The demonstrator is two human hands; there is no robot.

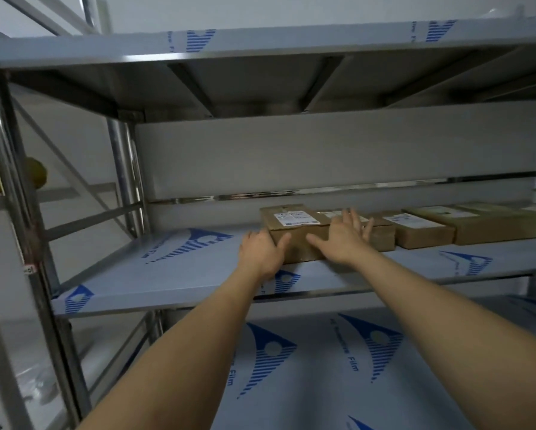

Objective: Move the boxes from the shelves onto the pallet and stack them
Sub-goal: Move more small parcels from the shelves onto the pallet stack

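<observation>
The left hand grips the near-left corner of a box, thumb across its front; the right hand lies spread on top. Its white label is unreadable. The box sits on a shelf whose film reads "Film".

Dim, cool, bluish-grey cast overall; diffuse light, no hard shadows. Underside of upper shelf in shade. Faint specular streak on chrome rail behind the boxes. Whole frame soft; motion smear strongest at left uprights and lower corners. Wide-angle bowing: shelf edges curve, posts lean outward. Box label text illegible.
</observation>
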